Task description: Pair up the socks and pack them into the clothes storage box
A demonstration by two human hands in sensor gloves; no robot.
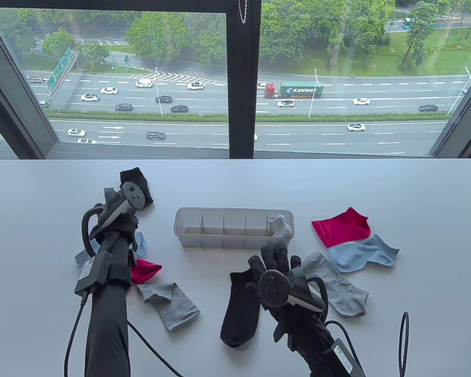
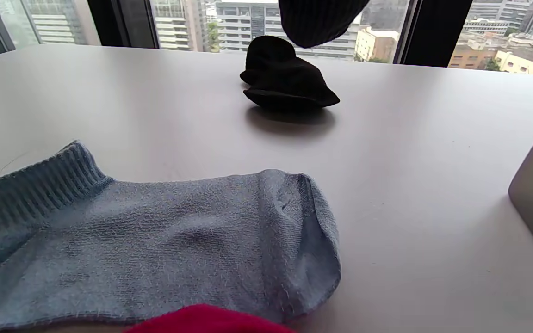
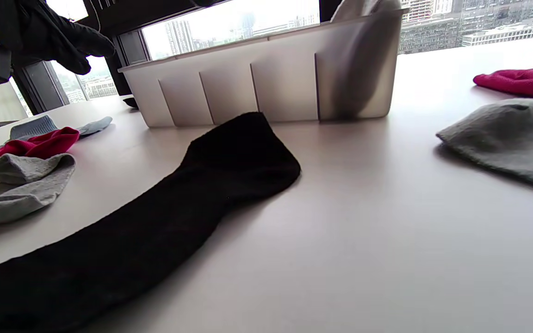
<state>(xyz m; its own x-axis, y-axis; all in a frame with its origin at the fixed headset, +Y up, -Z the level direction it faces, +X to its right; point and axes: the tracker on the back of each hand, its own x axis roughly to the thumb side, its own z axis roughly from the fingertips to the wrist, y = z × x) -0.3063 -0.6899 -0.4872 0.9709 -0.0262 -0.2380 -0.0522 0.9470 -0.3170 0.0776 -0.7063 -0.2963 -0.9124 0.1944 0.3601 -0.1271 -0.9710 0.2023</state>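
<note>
A long black sock lies flat at the front centre of the table. My right hand hovers at its toe end, fingers straight and spread, holding nothing. The second black sock lies bunched at the back left. My left hand is just in front of it, mostly hidden under its tracker, and a gloved fingertip hangs above the sock without touching it. The translucent storage box stands between them, with a whitish sock bundle in its rightmost compartment.
Right of the box lie a red sock, a light blue sock and a grey sock. Under my left forearm lie a light blue sock, a red sock and a grey sock. A window runs along the far edge.
</note>
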